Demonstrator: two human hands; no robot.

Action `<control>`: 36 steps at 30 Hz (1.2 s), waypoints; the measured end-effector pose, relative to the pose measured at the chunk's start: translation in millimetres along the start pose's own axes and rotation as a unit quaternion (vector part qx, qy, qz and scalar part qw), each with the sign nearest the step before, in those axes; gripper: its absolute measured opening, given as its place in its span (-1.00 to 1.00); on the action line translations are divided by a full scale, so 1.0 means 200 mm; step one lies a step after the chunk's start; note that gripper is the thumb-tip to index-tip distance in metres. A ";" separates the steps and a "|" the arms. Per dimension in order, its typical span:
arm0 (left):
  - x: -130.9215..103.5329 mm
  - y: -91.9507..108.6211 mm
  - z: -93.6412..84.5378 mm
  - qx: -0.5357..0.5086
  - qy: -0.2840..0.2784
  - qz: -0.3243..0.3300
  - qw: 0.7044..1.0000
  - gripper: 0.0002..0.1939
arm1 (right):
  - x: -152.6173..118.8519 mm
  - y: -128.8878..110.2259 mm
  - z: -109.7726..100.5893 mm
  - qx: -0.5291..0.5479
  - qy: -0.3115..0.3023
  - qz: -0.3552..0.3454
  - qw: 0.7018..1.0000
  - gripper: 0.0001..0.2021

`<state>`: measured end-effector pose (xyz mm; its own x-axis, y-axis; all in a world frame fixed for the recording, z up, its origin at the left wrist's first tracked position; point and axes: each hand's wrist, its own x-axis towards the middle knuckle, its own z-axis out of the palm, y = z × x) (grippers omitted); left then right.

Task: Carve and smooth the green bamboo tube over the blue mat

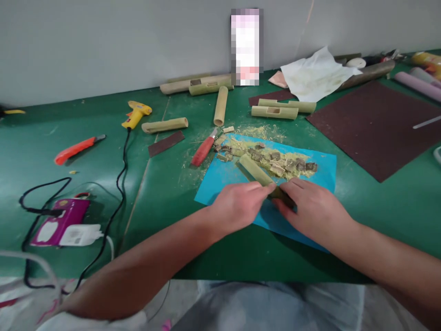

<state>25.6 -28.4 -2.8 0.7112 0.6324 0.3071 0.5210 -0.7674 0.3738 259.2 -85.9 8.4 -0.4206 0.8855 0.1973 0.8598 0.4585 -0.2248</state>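
A pale green bamboo tube (255, 171) lies slantwise over a blue sheet (213, 188), its far end close to the shavings. My left hand (237, 202) is closed on the tube's middle, thumb on top. Around its near end my right hand (310, 204) is wrapped; a dark brown surface shows under those fingers, and I cannot tell whether it is the tube or a separate piece. Bamboo shavings and chips (275, 161) cover the sheet's far half. Left of the sheet rests a red-handled knife (204, 149).
Several cut bamboo tubes (220, 105) lie farther back. At left are an orange cutter (77, 149), a yellow glue gun (137, 113) and a purple power adapter (58, 223) with cords. A brown sheet (375, 133) and crumpled white paper (317, 76) lie at right. A blurred-out phone (245, 46) leans on the wall.
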 end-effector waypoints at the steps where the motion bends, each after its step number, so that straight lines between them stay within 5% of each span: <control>1: 0.00 0.00 0.00 0.009 0.007 -0.006 1.000 -0.63 | 0.00 0.00 0.00 0.000 -0.002 0.001 1.000 -0.81; 5: 0.01 -0.04 -0.02 0.059 0.076 -0.056 0.994 -0.66 | 0.01 -0.01 -0.01 -0.003 -0.019 0.012 1.000 -0.80; 10: 0.00 0.03 0.01 -0.004 -0.006 -0.001 1.000 -0.62 | 0.01 0.00 -0.01 -0.013 -0.007 0.003 1.000 -0.81; 16: 0.01 0.01 0.00 0.001 0.016 -0.009 1.000 -0.64 | 0.00 -0.01 -0.02 -0.051 -0.009 0.001 0.999 -0.78; 22: 0.00 0.01 0.00 0.019 0.023 0.004 1.000 -0.65 | 0.01 0.01 -0.10 -0.105 0.077 0.003 0.992 -0.60; 30: 0.00 0.01 0.00 0.030 0.024 0.012 0.999 -0.63 | 0.04 0.10 -0.17 -0.164 0.019 0.126 0.978 -0.62; 36: 0.00 0.02 0.00 0.029 0.026 0.009 0.999 -0.62 | 0.06 0.13 -0.17 -0.123 0.060 0.075 0.988 -0.54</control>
<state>26.9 -31.9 -1.3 0.6968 0.6213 0.3584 0.5355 -0.7831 0.3164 285.6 -66.6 37.3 -0.2583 0.9204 0.2934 0.9604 0.2775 -0.0251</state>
